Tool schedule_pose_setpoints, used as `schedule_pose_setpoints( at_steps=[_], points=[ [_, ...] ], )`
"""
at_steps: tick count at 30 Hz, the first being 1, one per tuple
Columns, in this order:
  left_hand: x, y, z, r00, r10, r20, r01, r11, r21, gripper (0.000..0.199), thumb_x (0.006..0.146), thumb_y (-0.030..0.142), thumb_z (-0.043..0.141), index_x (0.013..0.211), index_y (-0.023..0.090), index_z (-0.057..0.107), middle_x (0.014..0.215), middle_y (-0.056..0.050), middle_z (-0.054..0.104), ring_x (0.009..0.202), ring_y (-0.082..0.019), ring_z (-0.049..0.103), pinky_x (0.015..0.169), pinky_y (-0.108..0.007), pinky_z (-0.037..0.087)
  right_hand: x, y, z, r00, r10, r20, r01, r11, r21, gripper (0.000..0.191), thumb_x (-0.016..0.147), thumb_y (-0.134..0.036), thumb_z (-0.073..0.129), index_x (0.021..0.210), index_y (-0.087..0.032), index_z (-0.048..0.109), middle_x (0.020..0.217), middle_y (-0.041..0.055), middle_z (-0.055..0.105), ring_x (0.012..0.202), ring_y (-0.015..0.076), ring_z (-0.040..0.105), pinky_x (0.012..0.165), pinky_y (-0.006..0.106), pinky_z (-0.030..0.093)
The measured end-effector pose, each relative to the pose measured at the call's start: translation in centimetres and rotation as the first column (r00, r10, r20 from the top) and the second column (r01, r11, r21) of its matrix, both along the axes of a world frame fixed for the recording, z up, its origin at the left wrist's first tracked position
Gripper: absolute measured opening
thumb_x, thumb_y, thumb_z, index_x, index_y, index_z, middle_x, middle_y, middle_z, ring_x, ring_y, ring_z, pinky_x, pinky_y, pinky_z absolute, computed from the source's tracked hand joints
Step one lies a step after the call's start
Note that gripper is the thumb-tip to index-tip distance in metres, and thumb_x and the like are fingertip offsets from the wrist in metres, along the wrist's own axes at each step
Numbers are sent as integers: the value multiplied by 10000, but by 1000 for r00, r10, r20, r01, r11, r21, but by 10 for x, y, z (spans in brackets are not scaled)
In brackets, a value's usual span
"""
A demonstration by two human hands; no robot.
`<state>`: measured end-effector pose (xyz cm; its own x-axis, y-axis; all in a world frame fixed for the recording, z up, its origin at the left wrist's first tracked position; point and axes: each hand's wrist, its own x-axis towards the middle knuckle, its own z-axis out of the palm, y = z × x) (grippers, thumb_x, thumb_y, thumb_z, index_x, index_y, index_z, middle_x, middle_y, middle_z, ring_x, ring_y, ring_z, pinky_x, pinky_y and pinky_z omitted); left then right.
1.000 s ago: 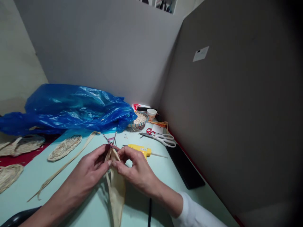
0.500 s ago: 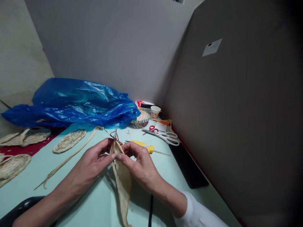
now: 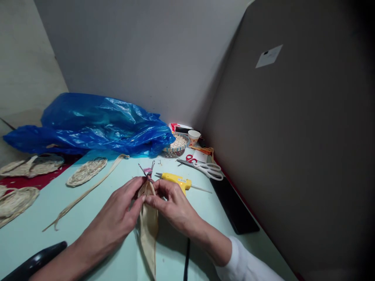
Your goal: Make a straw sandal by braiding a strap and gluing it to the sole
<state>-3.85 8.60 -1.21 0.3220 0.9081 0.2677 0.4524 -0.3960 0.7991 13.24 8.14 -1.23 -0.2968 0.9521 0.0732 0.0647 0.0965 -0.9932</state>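
Observation:
Both hands pinch a pale, dry husk strip [image 3: 149,230] over the middle of the table. Its top is gathered and folded, and a pinkish binder clip [image 3: 149,171] with wire handles sits at that upper end. My left hand [image 3: 125,205] grips the folded edge from the left, thumb against the strip. From the other side my right hand [image 3: 172,203] closes thumb and fingers on it. The long tail of the strip hangs down toward me. A yellow glue gun [image 3: 175,180] lies just beyond my right hand.
White-handled scissors [image 3: 205,168] and a black flat object [image 3: 234,207] lie right. A blue plastic bag [image 3: 102,125], a woven basket [image 3: 175,146] and a paper cup [image 3: 193,136] are behind. Leftward lie a woven oval sole [image 3: 87,171], a braided strip [image 3: 88,197] and woven slippers [image 3: 31,166].
The binder clip has turned so its pinkish body and spread wire handles show. The strip's tail has swung slightly left. Both hands keep their pinch.

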Motion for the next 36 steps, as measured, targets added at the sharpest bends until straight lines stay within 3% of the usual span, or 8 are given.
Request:
schedule_pose_setpoints(
  at_steps=[7,15,18,23,27,29,31,36],
  points=[
    [17,-10,-1,995,82,-63,-71,984,164,151,924,268,351,901,265,500,856,-68,576,835,-304,620,789,-461,533,-3,-3,-2,983,-57,176,39,994,100,111,898,-251,607,842,-216,518,802,-14,535,754,174,481,714,304,363],
    [14,-11,-1,995,94,-36,-88,983,161,149,809,229,404,890,262,524,870,-84,602,849,-307,641,791,-454,558,-13,-27,16,936,-151,317,56,956,289,156,907,-169,542,826,-239,429,809,-4,517,770,193,472,754,335,371],
    [12,-6,-1,994,89,66,-91,995,26,141,850,336,481,932,256,564,968,-89,654,940,-300,647,877,-443,547,-8,-24,20,952,-142,273,58,954,294,114,926,-224,565,850,-234,480,877,12,564,863,202,521,821,341,406],
    [4,5,11,978,38,206,7,978,-211,203,870,429,603,968,254,627,918,-38,750,853,-248,731,786,-354,614,0,-10,11,998,-16,-60,20,998,63,95,980,-308,542,927,-237,509,827,-6,601,793,176,597,788,315,482],
    [-4,3,24,854,109,509,177,858,-482,186,842,340,713,1023,297,704,820,29,751,822,-193,743,783,-280,609,-1,-8,10,996,-52,-67,56,997,50,114,986,-343,552,957,-234,537,816,-9,615,783,168,587,759,300,486],
    [-6,1,25,795,174,581,207,823,-529,190,833,328,726,1023,318,737,761,41,713,773,-179,721,736,-258,599,-1,-8,12,995,-87,-47,89,996,23,195,944,-401,625,928,-226,539,797,-15,603,735,161,581,705,288,499],
    [-7,2,25,828,146,542,184,842,-507,208,842,411,732,1025,318,765,749,29,694,760,-191,700,702,-263,593,0,-5,11,990,-129,-49,129,992,-15,304,891,-469,697,906,-226,516,709,-44,564,631,144,566,607,261,489],
    [-2,6,17,978,-81,193,124,966,-226,285,866,475,703,1088,312,776,1041,-10,776,951,-264,673,901,-342,533,4,2,7,995,-102,-21,102,995,-6,402,904,-548,697,1132,-233,597,558,-103,491,437,98,460,482,219,450]
  ],
)
